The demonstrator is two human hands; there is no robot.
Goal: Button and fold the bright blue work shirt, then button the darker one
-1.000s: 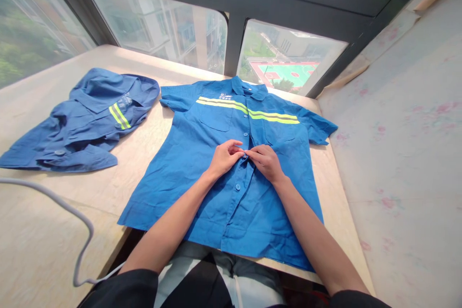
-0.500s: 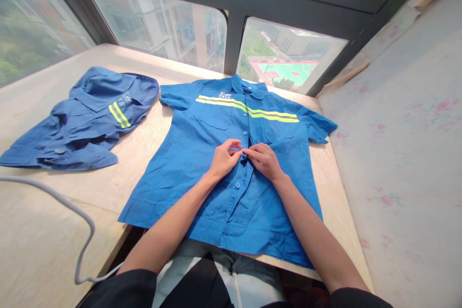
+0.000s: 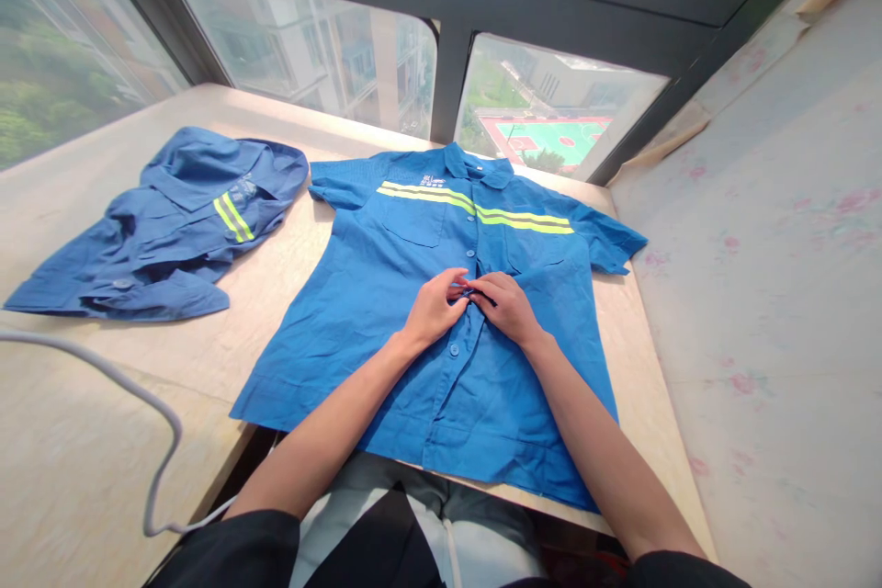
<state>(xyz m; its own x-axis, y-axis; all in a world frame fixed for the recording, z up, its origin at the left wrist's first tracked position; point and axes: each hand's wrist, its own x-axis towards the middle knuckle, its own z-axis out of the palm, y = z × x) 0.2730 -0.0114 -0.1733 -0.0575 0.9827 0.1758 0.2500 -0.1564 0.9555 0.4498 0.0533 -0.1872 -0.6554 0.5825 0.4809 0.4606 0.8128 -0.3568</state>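
A: The left hand and right hand are shifting at the fingertips: the thumbs are now sitting lower, hiding the dark fold that was showing beneath them half a second ago.

B: Are they gripping anything?

A: Both are pinching the front edge of the blue shirt, fingertips almost meeting. I can't tell whether a button is sitting between them. One lower button is showing just below.

B: And where is the shirt lying?

A: It's spreading flat, collar towards the windows, across the pale ledge.

B: Any writing you're reading?

A: White chest print is sitting above the yellow stripes, but its characters are blurring. A small collar tag is showing too, too tiny to read.

B: The second blue garment?

A: It's lying crumpled nearby, carrying a similar illegible print.
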